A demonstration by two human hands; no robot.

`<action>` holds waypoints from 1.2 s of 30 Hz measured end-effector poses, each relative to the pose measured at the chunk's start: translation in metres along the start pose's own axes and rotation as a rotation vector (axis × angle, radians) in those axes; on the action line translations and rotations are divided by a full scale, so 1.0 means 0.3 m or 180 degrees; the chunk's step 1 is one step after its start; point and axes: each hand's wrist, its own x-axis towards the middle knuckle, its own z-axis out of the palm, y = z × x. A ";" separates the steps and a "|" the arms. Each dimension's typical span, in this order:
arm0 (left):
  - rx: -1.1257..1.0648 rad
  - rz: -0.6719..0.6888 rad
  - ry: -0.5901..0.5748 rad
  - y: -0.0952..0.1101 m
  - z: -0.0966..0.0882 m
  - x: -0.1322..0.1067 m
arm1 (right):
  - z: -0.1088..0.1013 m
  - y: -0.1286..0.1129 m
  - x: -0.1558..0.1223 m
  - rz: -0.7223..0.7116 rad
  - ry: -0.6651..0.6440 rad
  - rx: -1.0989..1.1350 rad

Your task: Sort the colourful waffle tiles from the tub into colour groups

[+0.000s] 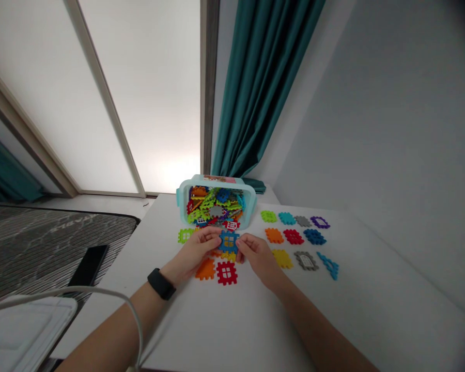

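Between both hands is a blue square building tile (228, 242) with notched edges and a window cut-out. My left hand (201, 247), with a dark watch on its wrist, pinches the tile's left edge. The right edge is between the thumb and fingers of my right hand (256, 254). Just below it a yellow tile (229, 256) partly shows. Nearer me on the table are an orange tile (205, 269) and a red window tile (227, 273). A green window tile (185, 236) lies left of my left hand.
A light-blue tub (250, 209) of mixed tiles lies on its side at the back of the white table (217, 330). Several tiles in rows, including a red one (293, 236), lie at right. A pale cable (134, 315) crosses at front left. A teal curtain (267, 77) hangs behind.
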 end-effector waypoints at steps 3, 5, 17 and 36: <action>-0.0182 -0.0145 -0.0002 -0.001 0.000 -0.001 | -0.002 -0.013 -0.004 -0.0003 -0.0002 0.0030; -0.0272 -0.0147 0.0020 -0.002 0.000 -0.001 | 0.000 -0.017 -0.007 -0.0033 -0.0004 0.0037; 0.0461 0.0214 0.0168 0.006 0.010 -0.007 | -0.001 0.015 0.003 -0.0188 -0.0093 0.0218; 0.2510 0.1394 0.0079 0.041 0.000 -0.031 | -0.052 0.045 -0.004 -0.2189 0.0463 -0.1805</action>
